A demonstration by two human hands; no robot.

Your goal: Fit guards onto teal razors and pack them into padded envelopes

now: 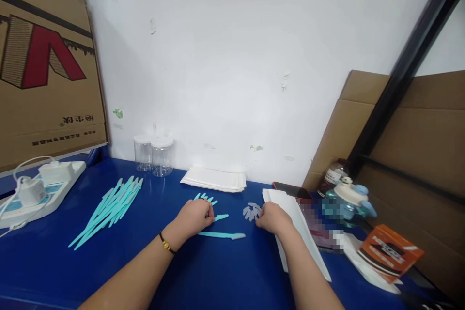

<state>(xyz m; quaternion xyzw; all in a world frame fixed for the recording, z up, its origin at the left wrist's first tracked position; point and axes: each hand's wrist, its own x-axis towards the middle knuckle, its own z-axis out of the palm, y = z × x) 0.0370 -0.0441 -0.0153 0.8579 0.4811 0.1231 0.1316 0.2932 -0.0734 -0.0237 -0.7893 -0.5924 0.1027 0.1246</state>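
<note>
My left hand (196,217) is closed around a teal eyebrow razor (221,217), its blade end pointing right. Just beyond that hand, the ends of several more teal razors (205,197) show, partly hidden by it. One razor (218,235) lies flat on the table nearer to me, a pale cover over its blade end. My right hand (274,218) has its fingers pinched at the right edge of a small pile of translucent blade covers (251,211); whatever is between the fingertips is hidden. Farther left lies a big heap of teal razors (118,206).
Two clear jars (162,157) and a white folded stack (214,179) stand along the wall. A power strip (67,184) sits far left. At right are a white tray-like piece (308,237), a phone (292,190), a teal bottle (345,203) and an orange box (390,253).
</note>
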